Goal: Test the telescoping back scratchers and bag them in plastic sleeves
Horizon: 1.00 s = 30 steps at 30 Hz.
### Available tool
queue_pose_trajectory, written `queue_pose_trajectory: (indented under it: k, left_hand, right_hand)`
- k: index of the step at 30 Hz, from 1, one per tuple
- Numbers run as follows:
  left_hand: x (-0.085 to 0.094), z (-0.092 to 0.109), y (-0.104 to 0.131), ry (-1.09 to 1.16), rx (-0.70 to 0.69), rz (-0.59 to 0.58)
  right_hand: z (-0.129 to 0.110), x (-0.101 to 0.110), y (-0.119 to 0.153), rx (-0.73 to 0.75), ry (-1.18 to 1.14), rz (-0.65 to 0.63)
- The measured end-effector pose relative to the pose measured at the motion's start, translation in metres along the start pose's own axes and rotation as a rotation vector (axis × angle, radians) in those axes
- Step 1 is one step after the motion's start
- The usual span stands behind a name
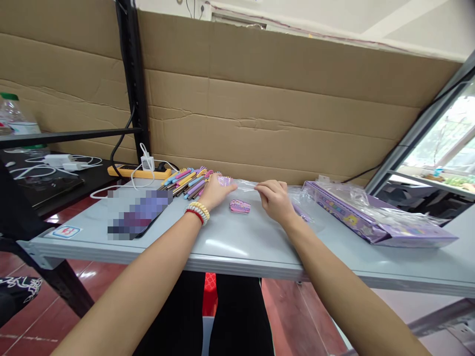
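At a pale grey, smooth-topped table (230,247), we work with both bare hands in front of a tall brown cardboard panel (282,109). Our left hand (215,193) reaches to the table's far side, thumb pointing right, beside a small purple, shiny packet (224,181); we cannot tell whether the fingers grip it. Coiled yellow and grey bands (199,209) and a red band (193,212) circle our left wrist. Our right hand (272,198) bends inward, its fingertips drawn narrow on the edge of a thin, clear plastic film (245,185) that lies between the two hands.

Nearer us, between our hands and touched by neither, a small pink-and-purple printed card piece (240,206) rests flat on the tabletop. Just left of our left hand lies a heap of slim pens (187,183) in yellow, blue, purple and pink. Closer to the left end sits a dark, flat phone (143,212), its surface partly pixelated. Behind it, a white plug-in charger (147,162) stands in a yellow-and-black power strip (139,172).

Beside our right forearm, a clear plastic bag (313,215) lies near a purple printed cardboard box (341,215) heaped with clear wrapping (393,215). On the far left, a clear bottle with a green cap (20,116) stands on dark shelving.
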State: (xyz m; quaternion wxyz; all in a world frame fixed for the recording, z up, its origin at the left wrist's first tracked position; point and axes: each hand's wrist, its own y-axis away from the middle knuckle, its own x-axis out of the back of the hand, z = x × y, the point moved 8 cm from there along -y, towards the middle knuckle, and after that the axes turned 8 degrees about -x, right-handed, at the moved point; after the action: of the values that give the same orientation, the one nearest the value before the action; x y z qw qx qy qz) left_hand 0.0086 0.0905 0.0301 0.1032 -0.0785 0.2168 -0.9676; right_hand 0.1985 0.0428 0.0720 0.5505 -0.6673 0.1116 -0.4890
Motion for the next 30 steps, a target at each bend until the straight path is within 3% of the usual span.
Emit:
queue_pose_trajectory:
  k: [4, 11, 14, 18, 22, 25, 30]
  left_hand:
    - [-0.004, 0.005, 0.001, 0.078, -0.003, -0.043]
    - [-0.011, 0.01, 0.003, 0.262, 0.046, -0.169]
    - [-0.008, 0.006, 0.003, 0.277, 0.097, -0.127]
    - [0.002, 0.0, 0.002, 0.317, 0.19, 0.022]
    - [0.012, 0.004, 0.0, 0.306, 0.123, 0.152]
    - [0.008, 0.005, -0.002, 0.297, 0.072, 0.099]
    - [-0.001, -0.002, -0.001, 0.321, 0.17, 0.006]
  right_hand:
    - [-0.01, -0.005, -0.001, 0.007, 0.021, -0.013]
    - [0.001, 0.0, -0.001, -0.096, 0.029, 0.048]
    - [0.008, 0.004, 0.0, -0.128, 0.011, 0.065]
    - [0.017, 0.007, 0.002, -0.179, -0.01, 0.094]
    - [0.021, 0.009, 0.003, -0.202, -0.007, 0.12]
    - [0.022, 0.009, 0.003, -0.203, -0.002, 0.121]
    - [0.022, 0.019, 0.003, -0.216, -0.013, 0.2]
